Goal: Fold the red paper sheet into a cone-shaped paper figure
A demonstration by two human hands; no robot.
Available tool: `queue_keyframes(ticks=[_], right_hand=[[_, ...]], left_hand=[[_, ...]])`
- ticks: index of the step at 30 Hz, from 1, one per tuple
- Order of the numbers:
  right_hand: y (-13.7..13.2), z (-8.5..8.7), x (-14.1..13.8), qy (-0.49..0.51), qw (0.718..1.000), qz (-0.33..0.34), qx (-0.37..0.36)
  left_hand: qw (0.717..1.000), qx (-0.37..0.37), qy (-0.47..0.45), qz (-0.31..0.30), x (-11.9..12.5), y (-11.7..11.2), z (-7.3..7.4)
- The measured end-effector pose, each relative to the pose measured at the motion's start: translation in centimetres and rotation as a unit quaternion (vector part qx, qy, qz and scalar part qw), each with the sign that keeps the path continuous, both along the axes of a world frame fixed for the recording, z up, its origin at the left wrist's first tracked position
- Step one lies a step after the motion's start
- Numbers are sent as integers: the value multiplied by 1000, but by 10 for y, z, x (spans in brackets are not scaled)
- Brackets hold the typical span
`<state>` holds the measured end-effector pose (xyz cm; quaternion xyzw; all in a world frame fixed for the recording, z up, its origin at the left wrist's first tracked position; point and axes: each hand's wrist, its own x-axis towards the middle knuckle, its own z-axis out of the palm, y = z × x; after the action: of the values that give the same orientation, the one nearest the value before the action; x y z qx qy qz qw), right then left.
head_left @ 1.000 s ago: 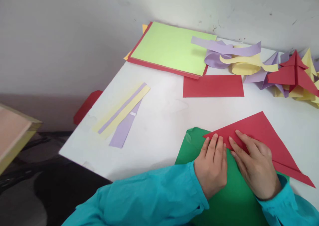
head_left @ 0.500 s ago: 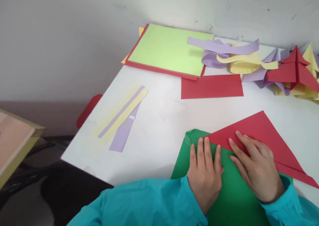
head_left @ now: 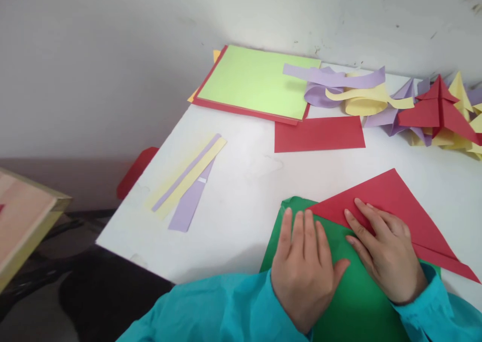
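A red sheet of paper (head_left: 395, 201), folded to a triangle with a narrow strip along its lower right, lies partly over a green sheet (head_left: 346, 302). My right hand (head_left: 387, 251) rests on the red paper's lower edge, its fingers spread and pressing flat. Over the green sheet, my left hand (head_left: 305, 271) is open, fingers stretched forward and thumb out to the side. Its fingertips are close to the red paper's left corner. Whether the left palm touches the green sheet I cannot tell.
Behind the folded paper lies a red rectangle (head_left: 320, 134). A light green sheet (head_left: 256, 81) tops a stack by the wall. Folded paper shapes (head_left: 439, 108) and curled strips (head_left: 339, 77) sit at the back right. Purple and yellow strips (head_left: 192, 179) lie left on the white table (head_left: 241, 211).
My left hand has shifted slightly left and its thumb has swung outward. My right hand and the folded red paper stay in place. The view has tilted a little.
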<state>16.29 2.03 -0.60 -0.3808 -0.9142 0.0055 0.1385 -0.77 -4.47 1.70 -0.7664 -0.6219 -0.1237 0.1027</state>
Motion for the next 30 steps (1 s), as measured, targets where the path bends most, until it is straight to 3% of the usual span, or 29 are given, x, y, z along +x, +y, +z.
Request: queue_keyframes(ticks=[3,7,13,21,30], right_hand=[[0,0,0,-2,1000,-1,5],[0,0,0,-6,1000,3,10],[0,-1,1,-3,1000,0,-1],[0,0,1,-3,1000,3,2],[0,0,0,-2,1000,4,9]], left_hand=[[995,-3,-50,-87,6,0,-12],[997,-31,-56,-53,13,-4,-23],[995,-93,-34,-3,13,-8,-14],[993,-118,4,4,11,-2,-7],[997,-72,35,-19,7,-1,-9]])
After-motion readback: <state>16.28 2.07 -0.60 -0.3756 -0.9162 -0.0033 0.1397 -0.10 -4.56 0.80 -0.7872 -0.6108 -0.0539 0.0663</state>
